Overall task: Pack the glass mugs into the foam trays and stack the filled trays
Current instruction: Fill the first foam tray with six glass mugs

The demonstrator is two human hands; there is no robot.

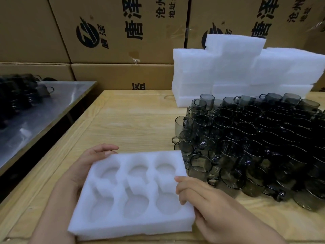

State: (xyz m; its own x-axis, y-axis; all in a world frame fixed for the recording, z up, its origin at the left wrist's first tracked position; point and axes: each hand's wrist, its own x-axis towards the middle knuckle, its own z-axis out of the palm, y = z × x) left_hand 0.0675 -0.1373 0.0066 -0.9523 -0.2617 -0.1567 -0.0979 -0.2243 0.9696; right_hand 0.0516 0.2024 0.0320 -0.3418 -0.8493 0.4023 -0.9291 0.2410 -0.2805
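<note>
Left hand [84, 166] cupped around the far left corner of a white foam tray [131, 194], right hand [198, 196] with fingers curled over its right edge; both holding it. Sits at the near end of the wooden table [133, 120], six pockets facing up and unfilled; resting or just lifted, cannot tell. Just right of it, a dense crowd of smoky glass mugs [246, 138], packed close together. Behind those, stacks of foam trays [246, 67]. Off to the left, a steel table [52, 110] bearing more dark mugs [15, 95]. Farthest back, a wall of printed cardboard boxes [114, 32].
</note>
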